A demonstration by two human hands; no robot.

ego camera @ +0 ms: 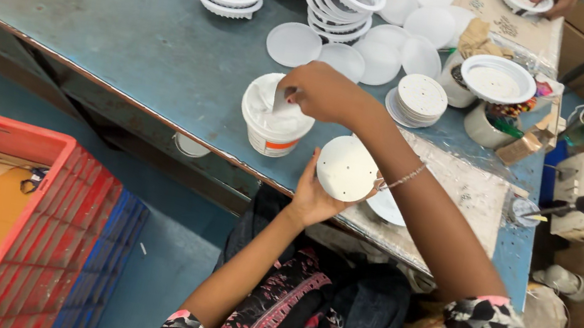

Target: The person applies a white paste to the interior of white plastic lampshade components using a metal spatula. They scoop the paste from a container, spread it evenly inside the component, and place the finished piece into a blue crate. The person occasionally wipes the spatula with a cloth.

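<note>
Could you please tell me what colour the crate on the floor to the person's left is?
The crate is red, seen in the head view.

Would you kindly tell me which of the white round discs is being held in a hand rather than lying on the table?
The perforated disc in the left hand, at the table's near edge; the other discs lie flat or stacked farther back on the table.

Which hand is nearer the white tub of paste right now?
The right hand: it is over the white tub, fingers dipping in. The left hand is lower right, holding a white disc.
</note>
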